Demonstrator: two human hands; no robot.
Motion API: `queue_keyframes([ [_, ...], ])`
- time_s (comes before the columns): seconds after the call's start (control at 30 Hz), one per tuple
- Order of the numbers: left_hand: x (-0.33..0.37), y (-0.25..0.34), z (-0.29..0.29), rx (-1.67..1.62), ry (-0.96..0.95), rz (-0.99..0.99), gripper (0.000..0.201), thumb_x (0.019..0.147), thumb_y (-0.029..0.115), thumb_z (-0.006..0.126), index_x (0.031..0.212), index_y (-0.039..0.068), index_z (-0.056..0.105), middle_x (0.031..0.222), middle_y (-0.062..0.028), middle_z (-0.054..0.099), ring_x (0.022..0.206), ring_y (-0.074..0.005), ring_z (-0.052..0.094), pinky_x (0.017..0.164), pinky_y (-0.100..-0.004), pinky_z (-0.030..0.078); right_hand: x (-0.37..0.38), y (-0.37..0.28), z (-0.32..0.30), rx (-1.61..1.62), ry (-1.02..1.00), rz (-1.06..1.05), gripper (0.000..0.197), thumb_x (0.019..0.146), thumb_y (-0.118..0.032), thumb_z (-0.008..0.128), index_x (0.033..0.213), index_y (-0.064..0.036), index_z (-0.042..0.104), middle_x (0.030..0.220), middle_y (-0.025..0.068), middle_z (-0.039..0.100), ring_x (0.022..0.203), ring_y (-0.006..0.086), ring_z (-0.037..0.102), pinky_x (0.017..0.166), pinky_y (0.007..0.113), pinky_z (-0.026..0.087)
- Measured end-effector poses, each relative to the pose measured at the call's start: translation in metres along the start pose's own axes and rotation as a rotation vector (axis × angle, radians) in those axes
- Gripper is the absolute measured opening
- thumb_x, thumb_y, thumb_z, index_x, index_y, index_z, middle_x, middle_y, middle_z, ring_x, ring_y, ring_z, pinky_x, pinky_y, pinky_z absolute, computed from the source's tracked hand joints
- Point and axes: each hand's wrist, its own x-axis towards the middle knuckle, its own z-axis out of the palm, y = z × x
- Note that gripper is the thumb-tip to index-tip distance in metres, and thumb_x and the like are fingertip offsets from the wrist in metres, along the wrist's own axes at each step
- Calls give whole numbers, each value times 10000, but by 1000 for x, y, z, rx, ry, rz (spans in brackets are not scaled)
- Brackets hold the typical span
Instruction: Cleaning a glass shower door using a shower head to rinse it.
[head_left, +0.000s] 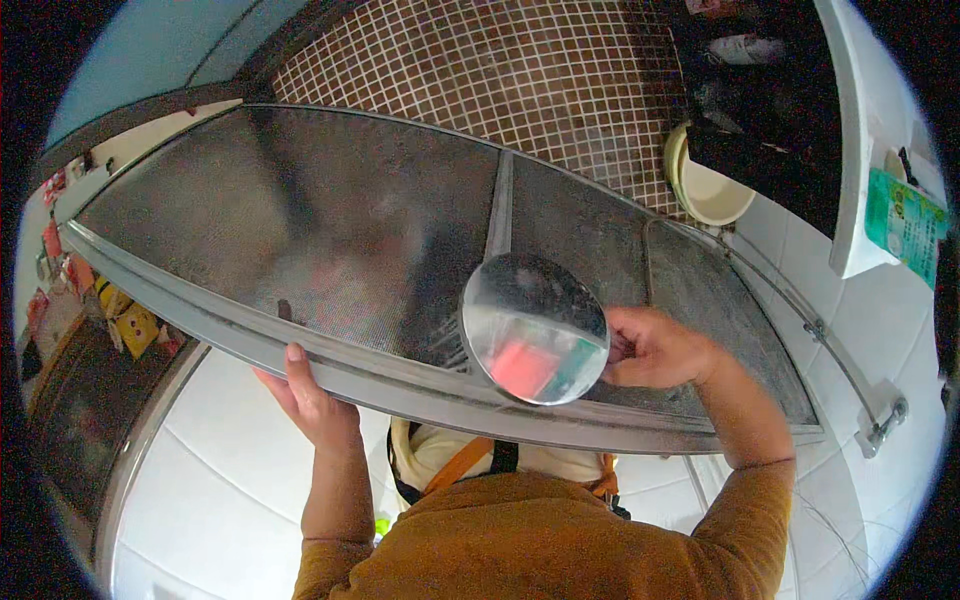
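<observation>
A large frosted glass panel point(330, 210) in a grey metal frame point(210, 320) spans the view. My left hand point(312, 402) grips the frame's near rail from below, thumb over the edge. My right hand point(655, 348) holds a round shiny mirror disc point(535, 328) by its right rim, in front of the panel near the centre bar point(498, 205). The disc reflects something red and green. My mustard sleeves come up from the lower edge.
Brown mosaic tiles point(500, 70) lie beyond the panel. A cream basin point(712, 190) sits at upper right, beside a white shelf point(855, 150) with a green packet point(905, 225). A chrome rail point(850, 365) runs along white tiles on the right. Yellow and red items point(130, 322) crowd the left.
</observation>
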Motion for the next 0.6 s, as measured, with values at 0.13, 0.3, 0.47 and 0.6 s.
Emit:
queue_keyframes([
  [0.13,1,1,4,-12,-19,12,595,934,155,433,1436,63,126,1410,-203,299,1267,-282,347,1055,-399,271,9,12,-8,-7,262,17,276,749,-27,620,1000,-66,514,790,-41,475,722,74,456,600,252,406],
  [0.3,1,0,1,-5,-22,33,633,929,161,436,1447,64,85,1438,-210,248,1303,-312,310,1068,-423,250,27,42,-36,-5,536,73,322,749,-27,574,1063,-68,520,787,-24,503,721,79,501,611,249,441],
  [0.47,3,1,8,16,-54,62,651,921,167,441,1447,64,71,1450,-225,220,1322,-327,284,1080,-428,221,50,57,-63,-6,741,91,314,757,-70,559,1067,-51,516,742,13,516,596,102,500,535,274,441],
  [0.6,4,1,5,23,-38,28,670,910,191,451,1445,66,66,1440,-246,242,1326,-335,277,1083,-428,213,71,59,-83,-23,720,148,316,776,-96,547,1086,-38,519,753,29,548,596,110,518,541,284,447],
])
